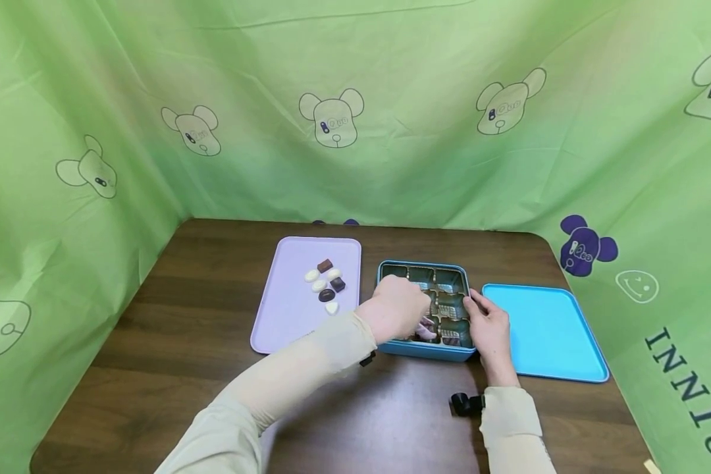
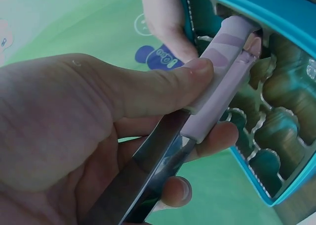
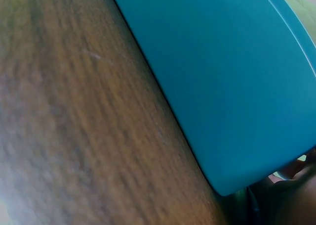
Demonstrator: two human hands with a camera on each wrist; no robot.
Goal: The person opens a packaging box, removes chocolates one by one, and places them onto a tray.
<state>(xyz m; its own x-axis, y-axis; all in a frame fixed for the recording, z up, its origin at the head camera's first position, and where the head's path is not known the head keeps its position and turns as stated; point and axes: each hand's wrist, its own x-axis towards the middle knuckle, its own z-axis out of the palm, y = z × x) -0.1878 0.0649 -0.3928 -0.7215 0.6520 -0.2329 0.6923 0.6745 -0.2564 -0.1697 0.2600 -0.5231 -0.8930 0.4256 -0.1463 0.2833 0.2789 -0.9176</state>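
In my left hand [image 1: 394, 309] is a pair of metal tongs with lilac tips [image 2: 224, 62], thumb on one side and fingers on the other. Between the tips sits a small brown piece of chocolate [image 2: 254, 44], over the near part of a blue box [image 1: 429, 351]. A dark divided insert [image 1: 450, 306] lines this box. My right hand [image 1: 490, 332] holds the box's right wall, its thumb at the rim; most of its fingers are hidden in the right wrist view. A dark piece [image 1: 451, 341] shows in the near right compartment. My left hand covers several compartments.
To the left, a lilac tray [image 1: 281, 309] bears several white and brown chocolates [image 1: 326, 295]. A flat bright blue tray or lid [image 1: 551, 329] lies right of the box. All stand on a dark wooden table [image 1: 213, 316], with a green printed curtain [image 1: 261, 178] around it.
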